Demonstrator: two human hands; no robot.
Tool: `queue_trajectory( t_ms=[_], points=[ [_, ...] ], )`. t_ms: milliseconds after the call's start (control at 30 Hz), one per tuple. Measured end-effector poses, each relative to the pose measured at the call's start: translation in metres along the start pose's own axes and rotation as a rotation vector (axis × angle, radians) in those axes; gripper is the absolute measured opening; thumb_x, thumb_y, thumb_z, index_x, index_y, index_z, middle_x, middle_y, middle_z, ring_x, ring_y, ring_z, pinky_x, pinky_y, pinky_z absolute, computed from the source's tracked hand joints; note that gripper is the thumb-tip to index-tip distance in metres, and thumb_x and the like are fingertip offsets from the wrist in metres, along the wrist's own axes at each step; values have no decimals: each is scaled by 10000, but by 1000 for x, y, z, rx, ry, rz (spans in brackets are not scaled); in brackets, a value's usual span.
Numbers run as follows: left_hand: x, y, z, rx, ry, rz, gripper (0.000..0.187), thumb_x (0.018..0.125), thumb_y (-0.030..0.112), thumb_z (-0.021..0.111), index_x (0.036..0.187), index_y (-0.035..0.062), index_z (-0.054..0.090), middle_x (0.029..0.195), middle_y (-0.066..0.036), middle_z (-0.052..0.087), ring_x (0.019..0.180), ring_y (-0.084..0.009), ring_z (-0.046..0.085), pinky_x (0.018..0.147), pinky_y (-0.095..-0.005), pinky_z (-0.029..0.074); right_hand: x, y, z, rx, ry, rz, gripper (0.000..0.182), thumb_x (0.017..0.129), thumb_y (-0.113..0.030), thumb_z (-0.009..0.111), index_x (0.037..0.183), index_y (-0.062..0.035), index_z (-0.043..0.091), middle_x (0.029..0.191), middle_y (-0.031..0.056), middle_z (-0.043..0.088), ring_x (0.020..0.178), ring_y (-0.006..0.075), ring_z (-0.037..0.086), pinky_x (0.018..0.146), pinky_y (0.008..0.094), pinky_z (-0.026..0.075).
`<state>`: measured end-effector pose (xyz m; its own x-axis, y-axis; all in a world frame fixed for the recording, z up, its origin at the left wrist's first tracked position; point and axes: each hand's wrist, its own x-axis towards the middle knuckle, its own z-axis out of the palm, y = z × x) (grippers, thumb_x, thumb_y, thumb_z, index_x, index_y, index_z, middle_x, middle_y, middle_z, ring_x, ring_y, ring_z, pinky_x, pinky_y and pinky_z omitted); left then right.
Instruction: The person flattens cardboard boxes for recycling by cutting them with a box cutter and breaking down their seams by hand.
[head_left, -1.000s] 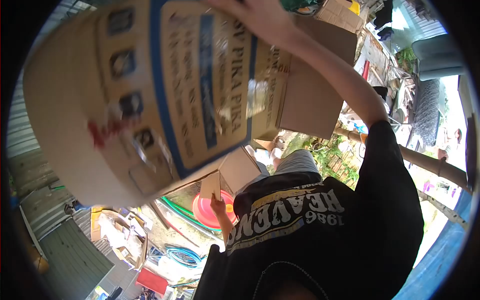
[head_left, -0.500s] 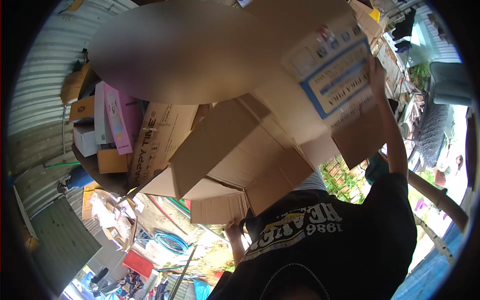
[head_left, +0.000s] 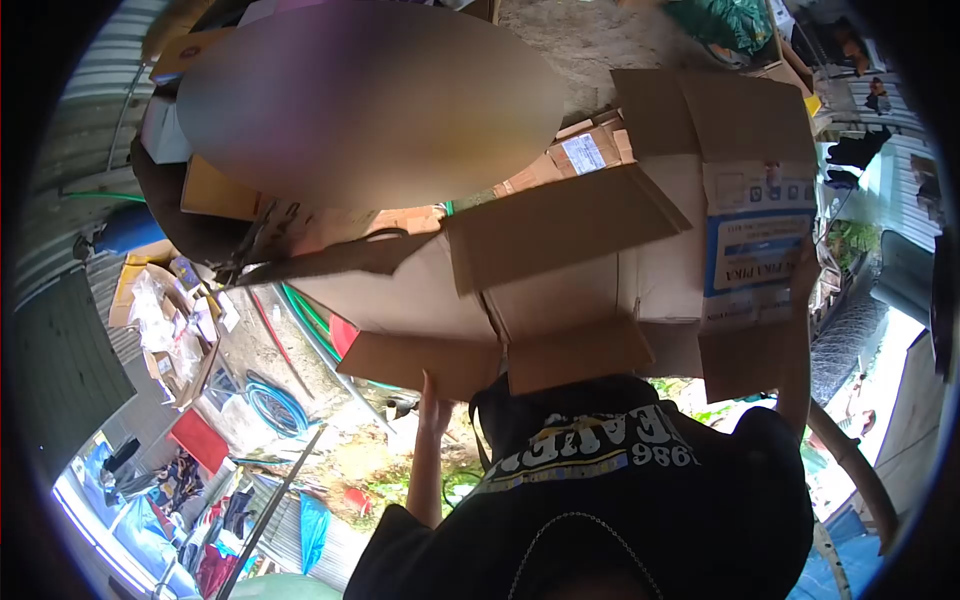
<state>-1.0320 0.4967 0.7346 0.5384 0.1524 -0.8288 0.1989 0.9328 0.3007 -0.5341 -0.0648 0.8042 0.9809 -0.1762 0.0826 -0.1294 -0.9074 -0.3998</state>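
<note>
One large cardboard carton [head_left: 570, 290], opened out, stretches across in front of the person's chest between both hands, pale inner walls in view and several flaps jutting from its upper and lower edges. Just below it shows the black shirt [head_left: 640, 490], with upside-down lettering and "1986". At the carton's right end is a printed panel [head_left: 755, 245] with blue bands and the words PIKA PIKA. Well to the left, a smaller cardboard box [head_left: 188, 388] holds clear plastic and scraps. A green bag [head_left: 740, 22] lies at the upper right; a coil of blue hose [head_left: 262, 395] and a red sheet [head_left: 200, 440] lie near the smaller box. Smallest are the hands: the left hand [head_left: 433, 408] has its grip pinching a lower flap's edge, and the right hand [head_left: 805, 272], in shadow, has its grip closed over the printed panel's outer edge.
</note>
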Motion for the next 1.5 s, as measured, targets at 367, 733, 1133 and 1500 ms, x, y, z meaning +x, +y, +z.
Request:
queue_trajectory(
  t_ms=[367,733,1133,1500],
  points=[
    [13,-28,7,-121,5,-22,258,864,160,464,1088,39,502,1042,-114,562,945,-221,550,763,-352,453,52,-132,51,-258,-219,-180,557,892,-515,286,961,-45,575,867,264,589,890,437,537,729,502,426],
    [9,-123,124,72,435,174,287,891,201,453,1130,48,495,1051,-75,566,924,-171,559,754,-345,461,126,-44,153,-593,-674,-323,552,792,-492,548,992,22,549,881,197,617,846,335,604,718,407,480],
    [107,-221,228,308,332,-100,408,909,320,423,1152,-5,461,1073,-118,540,983,-226,546,814,-366,481,208,-1,165,-533,-618,-380,622,701,-476,654,997,42,477,789,196,625,763,342,616,653,403,487],
    [312,-350,282,277,328,49,704,873,510,412,1344,32,198,1286,-137,366,1130,-257,459,910,-371,443,229,59,263,-288,-303,-434,324,820,-316,566,974,-44,480,805,201,605,733,383,585,600,437,461]
  ],
)
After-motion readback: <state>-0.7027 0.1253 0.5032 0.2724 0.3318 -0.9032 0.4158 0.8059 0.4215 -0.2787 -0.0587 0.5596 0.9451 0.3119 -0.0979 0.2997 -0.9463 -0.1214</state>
